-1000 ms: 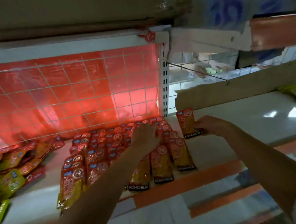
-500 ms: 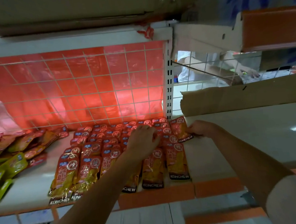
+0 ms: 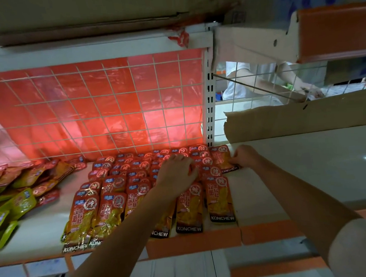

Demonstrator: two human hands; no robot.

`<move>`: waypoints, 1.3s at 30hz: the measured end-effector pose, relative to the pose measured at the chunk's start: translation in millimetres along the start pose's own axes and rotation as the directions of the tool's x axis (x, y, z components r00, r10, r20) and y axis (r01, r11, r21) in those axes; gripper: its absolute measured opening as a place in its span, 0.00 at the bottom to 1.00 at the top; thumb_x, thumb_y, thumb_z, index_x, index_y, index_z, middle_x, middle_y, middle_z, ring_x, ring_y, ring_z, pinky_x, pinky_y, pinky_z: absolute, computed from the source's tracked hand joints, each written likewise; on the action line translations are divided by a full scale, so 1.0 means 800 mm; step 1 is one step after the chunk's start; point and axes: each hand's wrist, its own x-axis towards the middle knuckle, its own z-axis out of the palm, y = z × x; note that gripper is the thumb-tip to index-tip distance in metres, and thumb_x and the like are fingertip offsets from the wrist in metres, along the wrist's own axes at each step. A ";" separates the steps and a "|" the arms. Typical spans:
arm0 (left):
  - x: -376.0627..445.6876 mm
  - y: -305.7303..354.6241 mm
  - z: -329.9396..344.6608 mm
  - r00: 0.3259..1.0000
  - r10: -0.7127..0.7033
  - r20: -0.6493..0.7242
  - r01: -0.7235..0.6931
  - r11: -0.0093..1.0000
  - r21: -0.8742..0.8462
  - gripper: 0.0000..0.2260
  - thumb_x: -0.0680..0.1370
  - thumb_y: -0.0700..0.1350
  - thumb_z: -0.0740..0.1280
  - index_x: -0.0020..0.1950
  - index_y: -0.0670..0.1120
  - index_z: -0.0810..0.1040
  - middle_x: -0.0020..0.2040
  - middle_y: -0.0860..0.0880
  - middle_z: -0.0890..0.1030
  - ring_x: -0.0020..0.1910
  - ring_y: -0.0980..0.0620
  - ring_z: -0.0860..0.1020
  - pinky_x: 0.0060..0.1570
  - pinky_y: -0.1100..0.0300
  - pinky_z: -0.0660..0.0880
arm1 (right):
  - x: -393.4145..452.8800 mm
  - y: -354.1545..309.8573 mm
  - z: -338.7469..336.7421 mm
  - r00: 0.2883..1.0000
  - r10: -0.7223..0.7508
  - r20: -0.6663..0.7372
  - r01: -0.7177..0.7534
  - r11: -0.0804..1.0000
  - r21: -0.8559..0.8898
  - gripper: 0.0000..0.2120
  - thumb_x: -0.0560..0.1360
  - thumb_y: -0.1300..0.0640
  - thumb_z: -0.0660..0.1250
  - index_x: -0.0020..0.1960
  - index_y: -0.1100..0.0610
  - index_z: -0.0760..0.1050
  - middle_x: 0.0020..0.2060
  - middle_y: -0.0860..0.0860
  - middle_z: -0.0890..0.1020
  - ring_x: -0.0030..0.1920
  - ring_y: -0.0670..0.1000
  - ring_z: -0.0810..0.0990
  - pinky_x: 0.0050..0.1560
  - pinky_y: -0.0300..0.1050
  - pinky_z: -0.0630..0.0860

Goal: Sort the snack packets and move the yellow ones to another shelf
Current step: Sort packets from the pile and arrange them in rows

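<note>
Several red-and-orange KONCHEW snack packets (image 3: 188, 206) lie in overlapping rows on the white shelf (image 3: 44, 236). My left hand (image 3: 176, 173) rests flat on the rows near their right side, fingers spread. My right hand (image 3: 244, 156) pinches the right edge of one red packet (image 3: 220, 158), which lies at the back right end of the rows, beside the shelf upright. A loose pile of yellow-green and red packets (image 3: 14, 195) sits at the left end of the shelf.
A white wire grid (image 3: 90, 114) with red plastic behind it backs the shelf. A torn cardboard sheet (image 3: 301, 118) stands on the neighbouring shelf (image 3: 319, 168) to the right. Another person's arms (image 3: 266, 84) show behind the right grid. A cardboard box (image 3: 84, 13) lies overhead.
My right hand has lowered its red packet from upright on the right shelf onto the back right end of the rows. My left hand stays on the rows.
</note>
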 end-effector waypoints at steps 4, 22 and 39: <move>0.001 -0.010 -0.001 1.000 -0.020 0.018 0.020 1.000 0.018 0.17 0.81 0.54 0.56 0.64 0.47 0.73 0.62 0.48 0.75 0.62 0.48 0.71 0.62 0.51 0.69 | -0.001 0.000 -0.001 0.993 -0.055 -0.101 0.047 0.996 -0.077 0.13 0.74 0.53 0.70 0.38 0.61 0.74 0.37 0.54 0.77 0.35 0.51 0.75 0.30 0.37 0.63; -0.127 -0.265 -0.075 0.873 -0.487 -0.017 0.454 0.801 0.391 0.24 0.77 0.60 0.61 0.67 0.47 0.70 0.62 0.45 0.74 0.63 0.43 0.72 0.58 0.52 0.70 | -0.045 -0.364 0.112 0.697 -0.698 0.164 0.708 0.634 -0.311 0.23 0.76 0.51 0.64 0.66 0.61 0.68 0.64 0.60 0.72 0.65 0.60 0.70 0.62 0.50 0.69; -0.284 -0.514 -0.092 0.599 -0.790 -0.128 0.798 0.602 0.022 0.09 0.74 0.45 0.63 0.46 0.40 0.75 0.45 0.39 0.79 0.50 0.38 0.77 0.49 0.51 0.73 | -0.100 -0.582 0.286 0.641 -0.702 0.311 0.764 0.621 -0.175 0.23 0.75 0.50 0.67 0.64 0.60 0.68 0.63 0.57 0.70 0.64 0.57 0.70 0.61 0.50 0.70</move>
